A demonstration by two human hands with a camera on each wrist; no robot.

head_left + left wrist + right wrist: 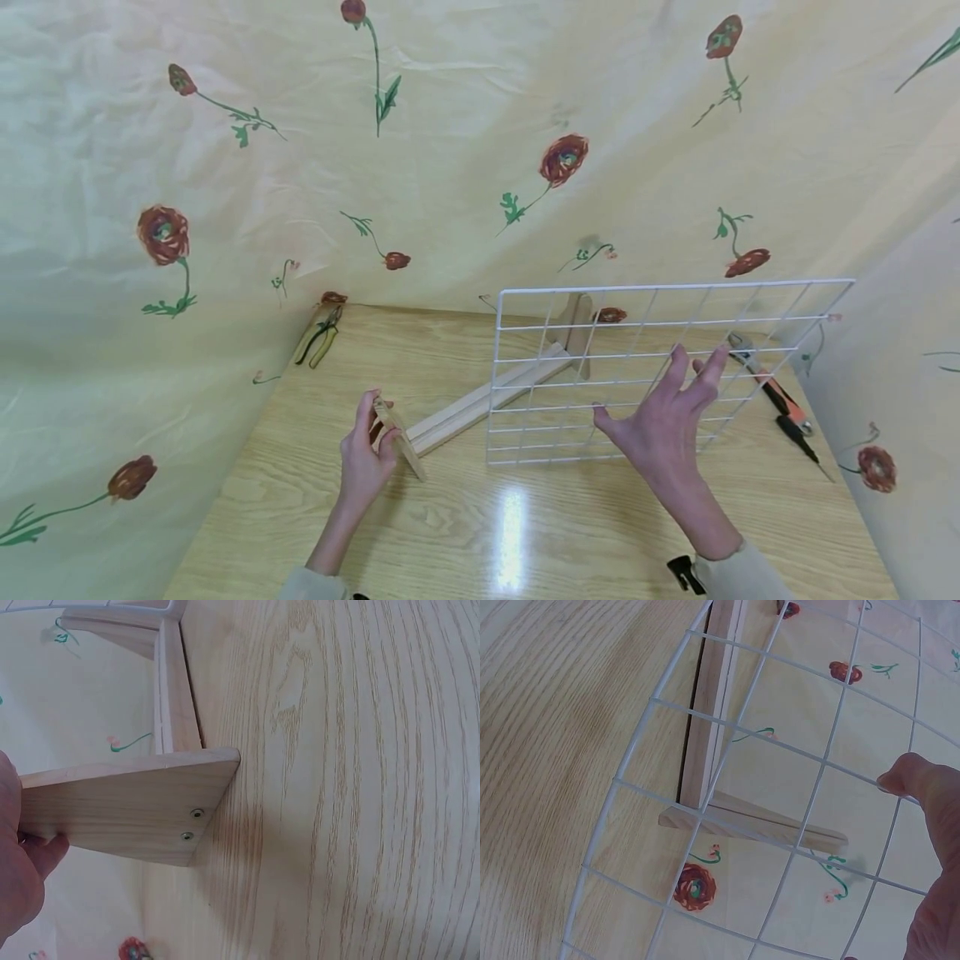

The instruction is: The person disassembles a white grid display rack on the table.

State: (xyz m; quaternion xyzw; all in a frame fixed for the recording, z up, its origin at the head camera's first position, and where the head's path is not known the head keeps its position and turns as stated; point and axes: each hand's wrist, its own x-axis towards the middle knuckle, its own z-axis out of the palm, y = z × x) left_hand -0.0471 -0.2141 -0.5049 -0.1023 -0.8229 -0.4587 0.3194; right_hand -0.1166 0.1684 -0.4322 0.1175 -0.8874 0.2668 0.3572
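Observation:
My left hand (pixel 363 454) grips the upper part of a wooden end board (pixel 402 443), thumb on one side and fingers on the other. Two metal screw heads (pixel 197 813) show low on that board in the left wrist view. A grooved wooden rail (pixel 480 408) runs from it along the table to a second upright board (pixel 579 329). Tilted in front of the rail is a white wire grid panel (pixel 675 287). My right hand (pixel 667 433) holds the grid with spread, bent fingers at its wires; its thumb (pixel 904 776) presses one wire. Whether the grid's lower edge touches the table, I cannot tell.
Pliers with yellowish handles (pixel 322 337) lie at the back left of the wood-grain table (pixel 300 483). On the right are an orange-and-black-handled wrench (pixel 776 392) and a black screwdriver (pixel 797 437). Flower-patterned cloth (pixel 450 183) walls the back and sides. A black buckle (pixel 684 573) is by the right sleeve.

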